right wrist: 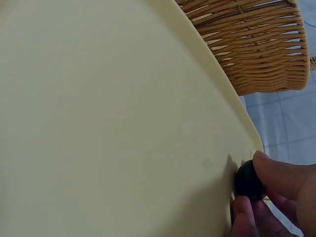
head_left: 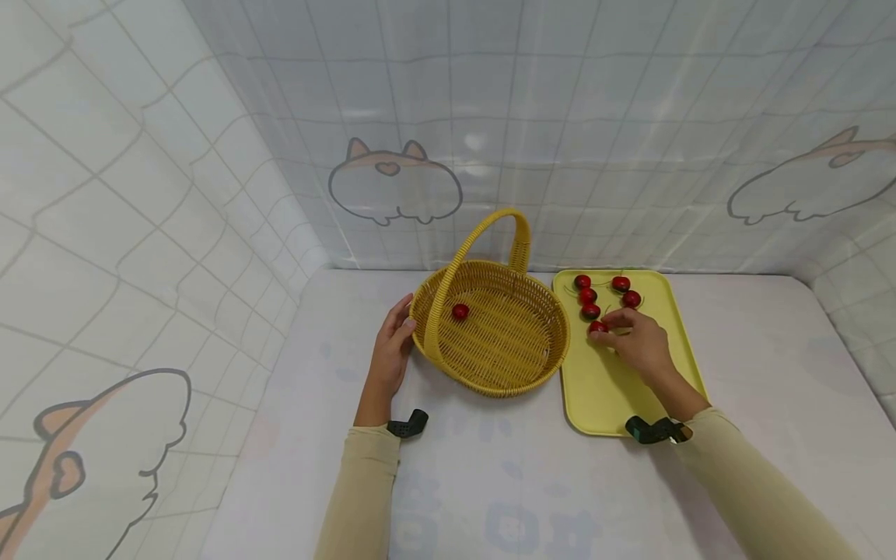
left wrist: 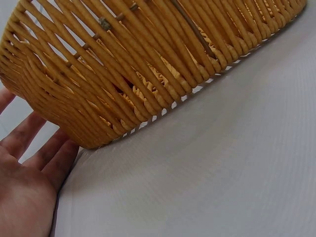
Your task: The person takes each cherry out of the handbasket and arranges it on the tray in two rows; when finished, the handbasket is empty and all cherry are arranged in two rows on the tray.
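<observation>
My right hand (head_left: 642, 344) pinches a dark red cherry (head_left: 598, 327) between thumb and fingertips, close over the yellow tray (head_left: 595, 404). In the right wrist view this cherry (right wrist: 248, 181) looks nearly black in shadow. Several more cherries with thin stems lie at the tray's far end, among them a cherry (head_left: 621, 283) at the back. To the left stands a yellow woven basket (head_left: 500, 381) with a tall arched handle; one cherry (head_left: 460, 312) lies inside. My left hand (head_left: 392, 350) rests against the basket's left side, its fingers extended along the outer wall (left wrist: 98, 84).
The basket's right side stands close to the tray's left edge. A white cloth covers the table (head_left: 490, 474). Behind and to the left rise hanging sheets (head_left: 595, 155) with a grid and cartoon animal prints. Each wrist wears a small black camera (head_left: 408, 424).
</observation>
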### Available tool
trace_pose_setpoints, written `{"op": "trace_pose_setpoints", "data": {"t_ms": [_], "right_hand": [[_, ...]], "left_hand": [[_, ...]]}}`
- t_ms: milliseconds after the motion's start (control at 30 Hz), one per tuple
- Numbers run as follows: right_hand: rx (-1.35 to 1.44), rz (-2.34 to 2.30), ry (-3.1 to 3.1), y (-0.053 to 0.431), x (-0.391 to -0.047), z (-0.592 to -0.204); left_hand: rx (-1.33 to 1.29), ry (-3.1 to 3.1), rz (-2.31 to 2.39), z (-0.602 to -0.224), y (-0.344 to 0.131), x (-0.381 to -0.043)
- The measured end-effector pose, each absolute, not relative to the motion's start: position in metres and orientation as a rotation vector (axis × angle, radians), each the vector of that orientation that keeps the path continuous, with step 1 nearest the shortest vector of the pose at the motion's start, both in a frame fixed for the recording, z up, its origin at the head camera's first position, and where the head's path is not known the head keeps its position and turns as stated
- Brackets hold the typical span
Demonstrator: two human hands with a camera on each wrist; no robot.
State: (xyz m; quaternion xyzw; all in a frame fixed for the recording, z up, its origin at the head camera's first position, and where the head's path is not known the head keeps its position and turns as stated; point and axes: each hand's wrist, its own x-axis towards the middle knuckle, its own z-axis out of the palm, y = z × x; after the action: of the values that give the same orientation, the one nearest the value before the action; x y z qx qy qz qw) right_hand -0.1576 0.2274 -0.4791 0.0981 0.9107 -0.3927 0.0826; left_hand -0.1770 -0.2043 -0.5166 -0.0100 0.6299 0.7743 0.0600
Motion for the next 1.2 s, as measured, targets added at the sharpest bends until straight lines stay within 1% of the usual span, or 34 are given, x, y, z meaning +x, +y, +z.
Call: {"op": "trace_pose_setpoints", "data": {"t_ms": [467, 867, 1200], "right_hand": [[0.291, -1.185, 2.764, 0.226, -0.158, -0.484], [0.296, -1.173, 2.749, 0.225, -0.156, -0.480], [0.299, -1.353, 2.610, 0.235, -0.150, -0.471]], "left_hand": [[-0.041, 1.904, 2.340, -0.519, -0.205, -0.179], [-0.020, 1.892, 2.357, -0.522, -0.206, -0.179], [-0.015, 1.903, 2.352, -0.522, -0.206, -0.178]]}}
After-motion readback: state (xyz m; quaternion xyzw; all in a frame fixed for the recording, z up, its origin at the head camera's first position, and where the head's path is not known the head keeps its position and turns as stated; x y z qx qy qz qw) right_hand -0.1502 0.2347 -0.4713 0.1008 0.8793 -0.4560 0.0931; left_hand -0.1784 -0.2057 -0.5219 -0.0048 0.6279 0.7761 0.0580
